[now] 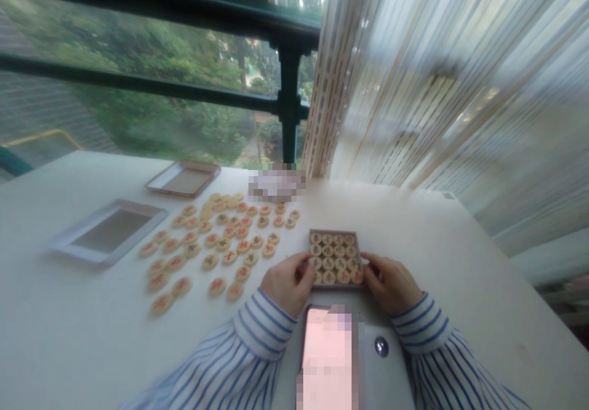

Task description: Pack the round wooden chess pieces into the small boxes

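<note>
While both hands are closing on it from opposite sides, the small wooden box (334, 232) is sitting flat on the white table (460, 263), just beyond the person's wrists. The left hand (289, 282) is curling its fingers against the box's nine o'clock wall, with the thumb lying along the near edge. The right hand (391, 282) is cupping the three o'clock wall in the same way. This paired grip appears to be bracing the box against sliding and holding the packed xiangqi discs (334, 258), which are filling it in tight rows, level and square. Loose xiangqi discs (221, 244), lettered in red and dark ink, are lying face up in a broad scatter at nine to ten o'clock of the box, spread apart so each marking is showing. Beyond them a grey-centred tray (64, 244) and a second tray (156, 183) are resting at ten o'clock, well apart from the hands. A pixelated item (276, 184) is sitting at eleven o'clock. At six o'clock a mounted phone (329, 348) is crowding the space between the striped sleeves (257, 342), and a striped curtain (437, 91) is hanging at one to two o'clock.
</note>
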Demonstrator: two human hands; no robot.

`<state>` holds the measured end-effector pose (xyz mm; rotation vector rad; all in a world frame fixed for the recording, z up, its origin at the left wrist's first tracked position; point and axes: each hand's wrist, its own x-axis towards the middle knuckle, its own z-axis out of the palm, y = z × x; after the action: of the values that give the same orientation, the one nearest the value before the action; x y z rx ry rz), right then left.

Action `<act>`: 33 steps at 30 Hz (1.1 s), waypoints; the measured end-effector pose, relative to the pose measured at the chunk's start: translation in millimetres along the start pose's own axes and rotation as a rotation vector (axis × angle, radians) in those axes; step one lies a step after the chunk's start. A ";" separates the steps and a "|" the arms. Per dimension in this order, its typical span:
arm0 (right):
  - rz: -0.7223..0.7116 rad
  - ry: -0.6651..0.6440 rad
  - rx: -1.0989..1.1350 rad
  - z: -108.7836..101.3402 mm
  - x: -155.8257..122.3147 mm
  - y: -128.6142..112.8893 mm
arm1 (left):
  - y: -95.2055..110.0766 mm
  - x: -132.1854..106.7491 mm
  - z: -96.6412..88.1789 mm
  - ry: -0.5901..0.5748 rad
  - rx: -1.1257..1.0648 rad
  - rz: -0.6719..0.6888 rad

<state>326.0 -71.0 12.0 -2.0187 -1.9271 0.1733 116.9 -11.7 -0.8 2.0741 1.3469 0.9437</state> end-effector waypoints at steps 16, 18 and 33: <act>0.014 0.147 0.024 3.6 1.2 5.4 | 0.6 0.7 0.9 0.103 -0.010 0.084; 0.002 0.165 0.027 3.7 1.5 5.3 | 0.2 0.8 1.5 0.118 -0.015 0.101; -0.096 0.253 0.164 0.8 6.0 -0.2 | 6.3 -1.9 -19.5 0.075 -0.035 0.131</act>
<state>326.0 -64.9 12.2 -1.7475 -1.7846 0.0467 105.0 -15.3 15.7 2.1405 1.2336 1.1023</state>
